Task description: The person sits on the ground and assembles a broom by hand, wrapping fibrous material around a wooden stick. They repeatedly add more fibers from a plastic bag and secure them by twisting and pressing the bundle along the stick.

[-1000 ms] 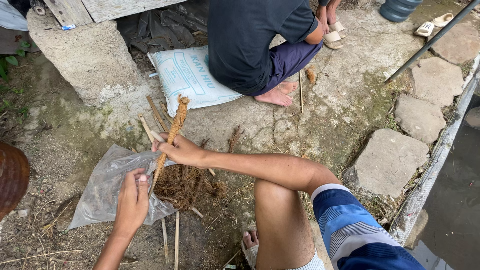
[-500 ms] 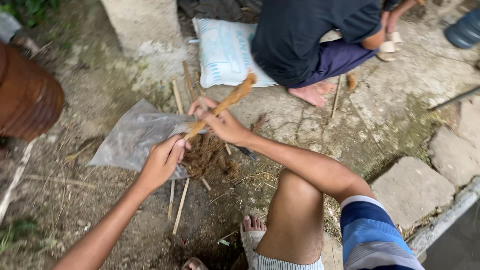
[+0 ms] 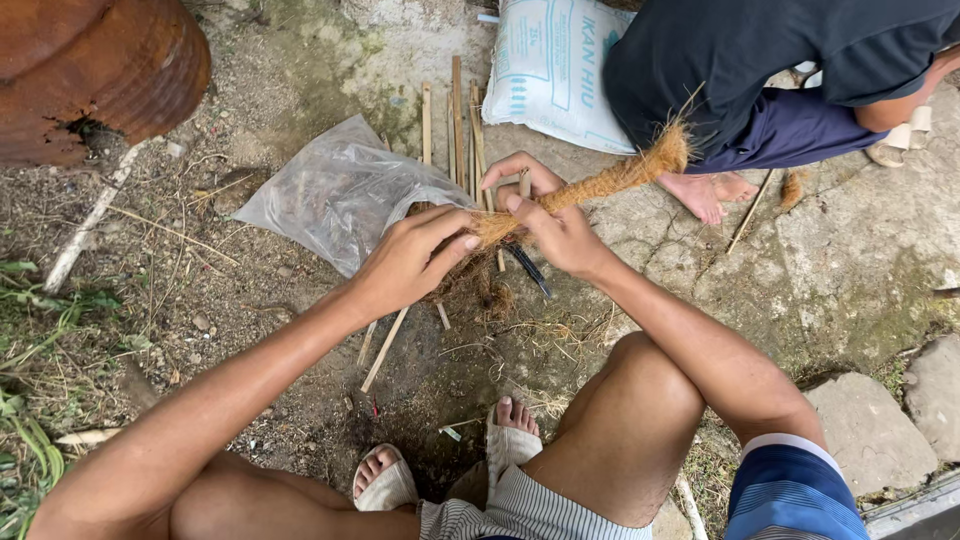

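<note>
Coconut-fibre bundle [image 3: 600, 185] gripped by both hands

Right hand [image 3: 555, 225] is closed around its middle; left hand [image 3: 405, 262] pinches the frayed end above a clear plastic bag [image 3: 335, 190].

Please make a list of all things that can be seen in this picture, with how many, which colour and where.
fibre bundle: one, orange-brown, held in both hands at centre.
loose fibre: one clump, brown, on the ground under the hands.
plastic bag: one, clear, on the ground left of the hands.
thin sticks: several, pale brown, on the ground above the hands.
sack: one, white with blue print, top centre.
rusty drum: one, red-brown, top left.
flat stones: two, grey, bottom right.
another person: one, dark clothes, squatting at top right, barefoot.
sandals: two, light, on the person's feet, bottom centre.
left hand: grip on the bundle's frayed end.
right hand: grip on the bundle's middle.
</note>
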{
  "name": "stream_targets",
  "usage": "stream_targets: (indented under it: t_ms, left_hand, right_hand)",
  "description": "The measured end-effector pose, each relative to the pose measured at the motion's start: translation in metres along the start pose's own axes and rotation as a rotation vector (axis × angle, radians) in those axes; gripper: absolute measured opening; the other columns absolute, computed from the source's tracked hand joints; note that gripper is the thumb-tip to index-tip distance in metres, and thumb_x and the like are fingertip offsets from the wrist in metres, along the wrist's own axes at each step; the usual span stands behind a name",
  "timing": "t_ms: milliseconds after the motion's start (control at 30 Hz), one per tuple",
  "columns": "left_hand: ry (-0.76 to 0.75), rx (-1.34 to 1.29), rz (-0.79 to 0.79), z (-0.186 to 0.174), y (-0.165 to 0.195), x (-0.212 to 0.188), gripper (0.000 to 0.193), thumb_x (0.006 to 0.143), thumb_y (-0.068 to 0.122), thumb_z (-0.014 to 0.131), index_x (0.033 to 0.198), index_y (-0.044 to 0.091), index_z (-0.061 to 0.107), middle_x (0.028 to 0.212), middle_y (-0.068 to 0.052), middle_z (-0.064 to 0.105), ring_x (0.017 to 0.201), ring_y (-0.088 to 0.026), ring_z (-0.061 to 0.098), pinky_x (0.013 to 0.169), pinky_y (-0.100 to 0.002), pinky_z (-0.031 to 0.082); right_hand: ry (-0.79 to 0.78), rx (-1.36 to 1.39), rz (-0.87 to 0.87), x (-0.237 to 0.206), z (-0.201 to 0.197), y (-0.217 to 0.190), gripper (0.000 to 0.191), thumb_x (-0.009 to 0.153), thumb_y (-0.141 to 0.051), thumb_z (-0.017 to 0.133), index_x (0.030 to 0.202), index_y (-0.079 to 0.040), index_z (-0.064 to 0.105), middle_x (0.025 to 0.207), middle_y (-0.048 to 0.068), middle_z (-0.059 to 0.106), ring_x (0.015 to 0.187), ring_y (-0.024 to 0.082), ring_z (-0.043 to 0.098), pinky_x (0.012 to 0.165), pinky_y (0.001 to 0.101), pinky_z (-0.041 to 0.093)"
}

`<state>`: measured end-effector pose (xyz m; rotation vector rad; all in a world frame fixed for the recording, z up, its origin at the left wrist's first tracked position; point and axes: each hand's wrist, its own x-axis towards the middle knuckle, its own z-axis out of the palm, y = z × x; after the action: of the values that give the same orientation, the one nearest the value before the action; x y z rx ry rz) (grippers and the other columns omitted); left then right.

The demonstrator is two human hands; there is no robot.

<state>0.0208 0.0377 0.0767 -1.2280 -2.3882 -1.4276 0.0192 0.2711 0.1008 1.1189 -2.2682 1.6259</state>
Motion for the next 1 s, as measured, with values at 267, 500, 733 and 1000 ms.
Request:
stream_targets:
  t_ms: [267,500,733,1000]
  left_hand:
    - [-0.049,0.441,0.087,0.007,-0.054,-0.023,0.051,0.099,0.012,0.056,0.146,-0.002,0.048,0.123,-0.02,0.057,0.105,-0.034,0.067,0.096,-0.048,0.055]
    - [-0.655,0.41,-0.461,0.035,-0.102,-0.063,0.046,0.1,0.009,0.05,0.146,0.009,0.049,0.152,-0.024,0.037,0.115,-0.035,0.058,0.104,-0.053,0.049]
    - [-0.812,0.627,-0.414,0.056,-0.153,-0.064,0.051,0.096,0.008,0.055,0.146,0.005,0.048,0.152,-0.023,0.041,0.142,-0.035,0.037,0.119,-0.058,0.033]
    - [-0.752,0.624,-0.693,0.065,-0.175,-0.032,0.051,0.103,0.02,0.05,0.148,-0.001,0.04,0.147,-0.03,0.039,0.132,-0.046,0.044,0.107,-0.059,0.039]
  right_hand:
    - [-0.199,-0.318,0.404,-0.016,-0.04,-0.024,0.031,0.105,-0.026,0.045,0.124,-0.005,0.056,0.074,0.001,0.058,0.069,0.012,0.06,0.061,0.0329,0.053]
    - [-0.351,-0.45,0.444,-0.034,-0.051,-0.035,0.031,0.098,-0.023,0.052,0.119,-0.001,0.057,0.083,0.012,0.06,0.075,0.025,0.061,0.071,0.0443,0.049]
    - [-0.467,-0.597,0.755,-0.023,-0.049,-0.011,0.023,0.098,-0.023,0.05,0.106,-0.006,0.061,0.062,0.016,0.059,0.056,0.03,0.062,0.064,0.0485,0.053]
    - [-0.112,-0.392,0.403,-0.034,-0.069,0.035,0.021,0.11,-0.013,0.048,0.093,-0.003,0.055,0.08,0.008,0.051,0.065,0.018,0.051,0.058,0.0377,0.051]
